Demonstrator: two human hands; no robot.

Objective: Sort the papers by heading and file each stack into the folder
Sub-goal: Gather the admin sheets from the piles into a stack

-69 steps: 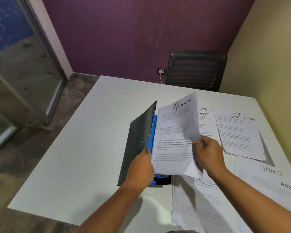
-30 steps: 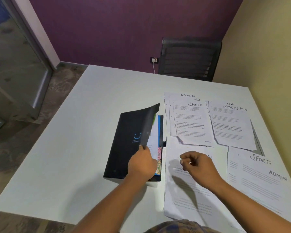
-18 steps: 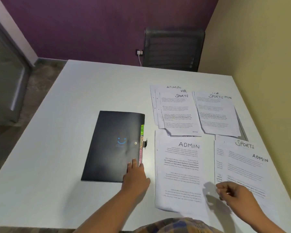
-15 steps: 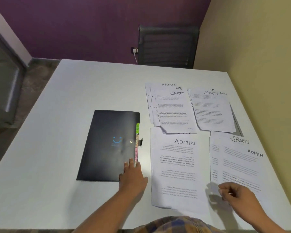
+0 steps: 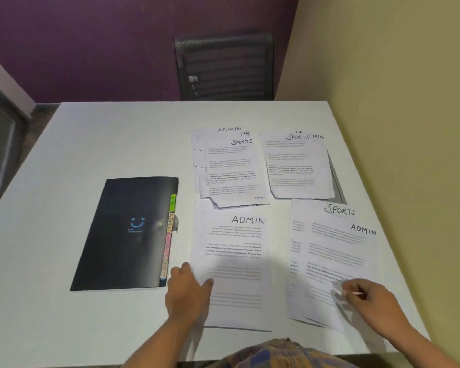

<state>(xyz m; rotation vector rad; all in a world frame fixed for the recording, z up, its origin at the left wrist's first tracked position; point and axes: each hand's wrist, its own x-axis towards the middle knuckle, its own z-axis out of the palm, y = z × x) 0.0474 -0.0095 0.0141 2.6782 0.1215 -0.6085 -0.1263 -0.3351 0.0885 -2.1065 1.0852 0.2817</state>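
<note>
Fingers (image 5: 184, 270) of our left hand (image 5: 187, 293) lie nearly straight on the near-left edge of the ADMIN stack (image 5: 237, 251), gripping nothing. Right hand (image 5: 375, 301): fingers curled, thumb and forefinger apparently pinching the top sheet of the SPORTS/ADMIN stack (image 5: 329, 256) near its near edge. The grip is small in view, so we call it likely.

Folder (image 5: 125, 232) lies closed and flat on the counter (image 5: 104, 144), left of the ADMIN stack. Its coloured tabs (image 5: 169, 240) poke out of its right edge, just beside the left hand.

Step, as we read it: between filings, picking the next heading. Far-left stack (image 5: 231, 168), far-right stack (image 5: 299, 166) and the near-right one show mixed headings, so sorting isn't done. Next move needs us to peel one sheet cleanly, read the heading and drop it on the matching stack. Alternatively, square up ADMIN and reopen the folder at that tab.

Edges: both near stacks sit close to the near counter edge. The right one is also near the right edge and the yellow wall (image 5: 383, 102). Open room lies left of and beyond the folder, so the cover can swing that way. Chair (image 5: 223, 67) stands past the far edge.
</note>
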